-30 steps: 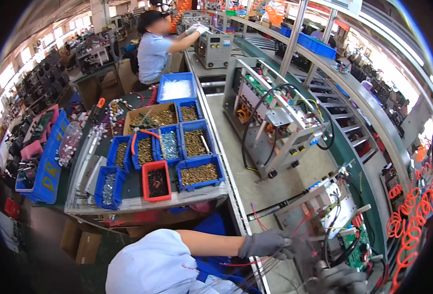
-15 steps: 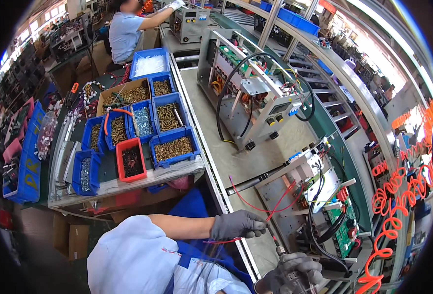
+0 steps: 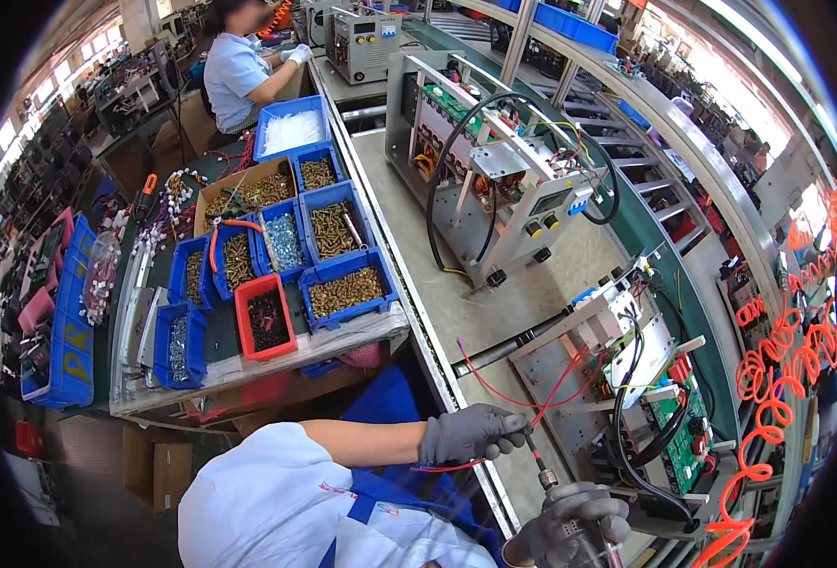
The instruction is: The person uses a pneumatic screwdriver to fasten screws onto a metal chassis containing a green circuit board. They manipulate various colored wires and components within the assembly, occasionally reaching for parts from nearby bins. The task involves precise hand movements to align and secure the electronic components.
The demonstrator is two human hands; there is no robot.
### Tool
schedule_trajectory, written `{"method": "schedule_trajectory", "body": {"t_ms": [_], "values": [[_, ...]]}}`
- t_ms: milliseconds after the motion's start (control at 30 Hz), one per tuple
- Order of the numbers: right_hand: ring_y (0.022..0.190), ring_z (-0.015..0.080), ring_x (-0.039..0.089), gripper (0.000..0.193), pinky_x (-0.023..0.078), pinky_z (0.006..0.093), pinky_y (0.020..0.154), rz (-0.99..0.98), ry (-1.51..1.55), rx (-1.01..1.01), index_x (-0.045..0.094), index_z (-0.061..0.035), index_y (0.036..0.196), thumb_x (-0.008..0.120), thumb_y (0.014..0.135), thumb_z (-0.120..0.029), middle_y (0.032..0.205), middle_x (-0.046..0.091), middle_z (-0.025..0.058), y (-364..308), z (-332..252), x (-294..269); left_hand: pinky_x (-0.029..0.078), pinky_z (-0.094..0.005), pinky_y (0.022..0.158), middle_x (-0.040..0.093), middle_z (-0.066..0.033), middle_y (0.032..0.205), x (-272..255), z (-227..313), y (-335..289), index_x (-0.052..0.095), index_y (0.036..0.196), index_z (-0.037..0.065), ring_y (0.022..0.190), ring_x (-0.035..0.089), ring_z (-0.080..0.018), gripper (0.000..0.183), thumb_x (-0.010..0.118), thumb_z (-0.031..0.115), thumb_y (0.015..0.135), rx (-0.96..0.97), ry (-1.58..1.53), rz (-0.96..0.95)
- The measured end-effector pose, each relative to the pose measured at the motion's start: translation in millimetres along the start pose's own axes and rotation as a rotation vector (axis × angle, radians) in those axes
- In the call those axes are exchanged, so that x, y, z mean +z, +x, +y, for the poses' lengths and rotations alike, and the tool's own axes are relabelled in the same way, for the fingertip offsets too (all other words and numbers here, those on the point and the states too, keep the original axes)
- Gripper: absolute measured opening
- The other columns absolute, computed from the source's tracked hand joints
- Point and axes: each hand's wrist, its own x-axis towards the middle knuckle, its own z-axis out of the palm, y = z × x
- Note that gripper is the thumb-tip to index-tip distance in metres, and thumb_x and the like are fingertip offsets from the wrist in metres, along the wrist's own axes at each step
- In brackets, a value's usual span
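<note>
While pinching red wires [image 3: 541, 393] just below frame centre, left hand [image 3: 470, 434], grey-gloved, fingers closed on them. Right hand [image 3: 574, 525] at lower right edge, fingers wrapped round a screwdriver [image 3: 543, 466], tip toward the open metal chassis [image 3: 617, 379]. Parts bins [image 3: 328, 237] at upper left.

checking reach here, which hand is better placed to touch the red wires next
Left, probably. The left hand already pinches the red wires, while the right hand grips a tool nearer the lower edge.
</note>
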Motion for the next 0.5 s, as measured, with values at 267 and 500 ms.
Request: {"method": "schedule_trajectory", "body": {"t_ms": [267,500], "values": [[0.039,0.0143,0.046,0.038,0.040,0.0297,0.035,0.050,0.020,-0.008,0.045,-0.0071,0.101,0.073,0.078,-0.015,0.068,0.044,0.0049,11,4,-2,0.041,-0.0162,0.051,0.056,-0.0015,0.083,12,10,3,0.057,0.110,0.000,0.066,0.050,-0.0038,0.033,0.056,0.029,0.094,0.142,0.278,0.016],[0.045,0.0153,0.051,0.029,0.050,0.0335,0.040,-0.063,-0.091,-0.122,0.044,-0.0051,0.100,0.067,0.085,-0.016,0.071,0.046,0.0056,53,-25,-12,0.040,-0.0182,0.048,0.060,-0.0042,0.077,52,25,10,0.059,0.104,0.000,0.057,0.052,-0.0064,0.055,0.050,0.053,0.092,0.025,0.223,-0.215]]}}
